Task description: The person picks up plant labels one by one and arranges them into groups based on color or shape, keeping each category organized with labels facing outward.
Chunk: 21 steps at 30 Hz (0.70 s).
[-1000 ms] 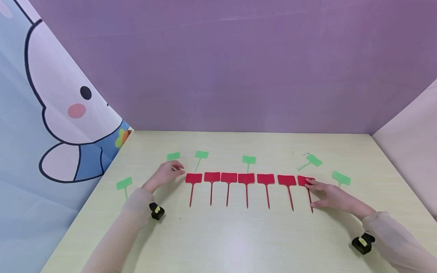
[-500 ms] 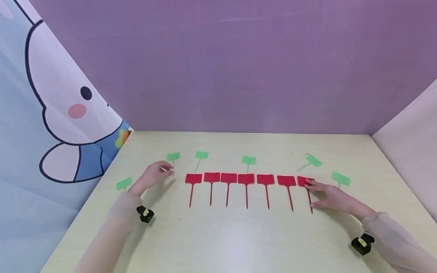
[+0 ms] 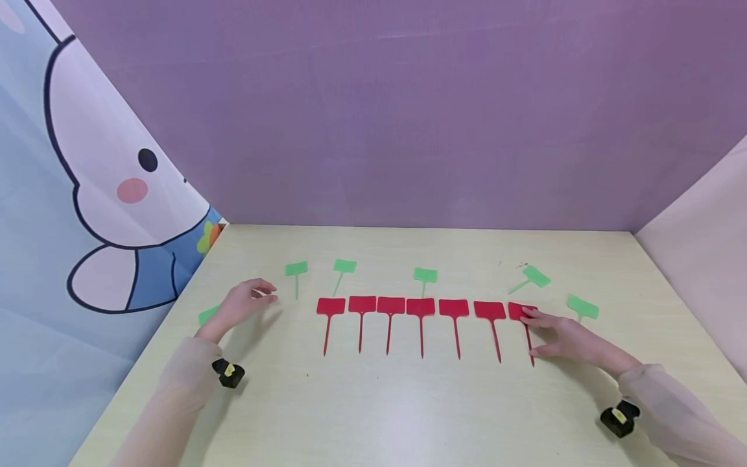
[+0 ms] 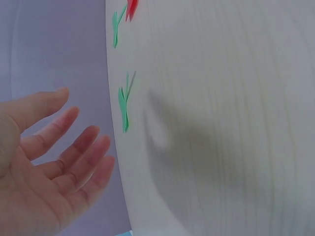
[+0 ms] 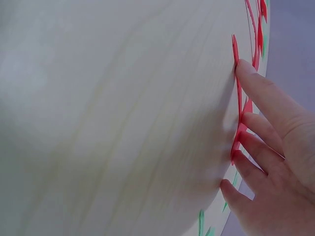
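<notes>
Red flat plastic T-shaped stake [image 3: 521, 312] is lying under the flat, released right grip [image 3: 563, 340]; left grip [image 3: 239, 303], released, is hovering near green plastic stakes [image 3: 296, 269] on the pale wooden surface [image 3: 397, 408].

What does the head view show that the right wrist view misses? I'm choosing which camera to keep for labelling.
Only the head view shows the whole row of seven flat red plastic plant tags, the open left hand above the table and the purple back wall. Only the right wrist view shows, close up, straight fingertips pressing the tag's thin edge. Both show the right hand on the rightmost red plastic tag and the pale wooden table.
</notes>
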Tool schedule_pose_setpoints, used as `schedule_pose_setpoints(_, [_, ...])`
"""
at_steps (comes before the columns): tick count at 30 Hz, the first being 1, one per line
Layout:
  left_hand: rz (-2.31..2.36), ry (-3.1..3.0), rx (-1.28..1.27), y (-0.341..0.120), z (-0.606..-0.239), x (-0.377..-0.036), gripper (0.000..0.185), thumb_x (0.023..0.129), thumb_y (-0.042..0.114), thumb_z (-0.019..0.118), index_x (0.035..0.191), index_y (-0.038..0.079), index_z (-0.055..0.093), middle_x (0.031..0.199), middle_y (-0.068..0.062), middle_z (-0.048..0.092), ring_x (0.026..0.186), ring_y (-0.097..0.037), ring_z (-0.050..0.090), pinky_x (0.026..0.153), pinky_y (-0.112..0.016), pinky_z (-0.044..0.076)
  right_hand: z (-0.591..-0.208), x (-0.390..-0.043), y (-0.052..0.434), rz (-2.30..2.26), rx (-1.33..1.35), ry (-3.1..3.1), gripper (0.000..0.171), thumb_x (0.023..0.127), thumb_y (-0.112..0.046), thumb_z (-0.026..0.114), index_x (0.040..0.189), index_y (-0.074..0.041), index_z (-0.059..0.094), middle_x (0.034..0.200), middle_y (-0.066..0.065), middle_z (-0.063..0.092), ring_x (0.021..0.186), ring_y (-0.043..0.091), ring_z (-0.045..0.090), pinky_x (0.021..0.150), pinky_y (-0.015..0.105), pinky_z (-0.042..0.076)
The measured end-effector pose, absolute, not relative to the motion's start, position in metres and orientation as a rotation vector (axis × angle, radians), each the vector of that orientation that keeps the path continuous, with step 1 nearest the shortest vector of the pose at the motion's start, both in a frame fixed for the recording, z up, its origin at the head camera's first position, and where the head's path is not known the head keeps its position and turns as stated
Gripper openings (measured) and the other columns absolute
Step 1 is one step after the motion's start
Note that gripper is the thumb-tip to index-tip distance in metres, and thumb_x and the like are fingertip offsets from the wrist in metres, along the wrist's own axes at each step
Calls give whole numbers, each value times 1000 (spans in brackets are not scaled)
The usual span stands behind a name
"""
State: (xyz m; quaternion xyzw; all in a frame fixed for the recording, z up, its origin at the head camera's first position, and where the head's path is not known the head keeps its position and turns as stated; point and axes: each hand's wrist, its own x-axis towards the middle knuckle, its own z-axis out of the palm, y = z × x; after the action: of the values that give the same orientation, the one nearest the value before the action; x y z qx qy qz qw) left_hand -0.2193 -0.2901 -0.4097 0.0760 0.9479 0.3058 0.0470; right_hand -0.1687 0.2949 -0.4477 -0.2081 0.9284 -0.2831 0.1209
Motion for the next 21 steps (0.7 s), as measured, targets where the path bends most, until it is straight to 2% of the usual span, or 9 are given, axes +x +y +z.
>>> schedule_pose_setpoints(12, [862,2895,131,-316,-408,-210,30,87,16,54,109,-5,55,106,-22,56,93,-33,51,77,-43,45,-452,-170,296,-812,-613,2721,73,67,-31,73,123,7,46,130,30,36,118,50,29,91,58,30])
schedule_pose_setpoints(21, [863,2905,100,-338,-408,-203,32,87,17,54,109,-7,54,106,-25,55,91,-35,52,76,-43,46,-453,-170,296,-820,-623,2730,73,67,-32,73,122,8,47,129,30,37,117,50,30,90,59,30])
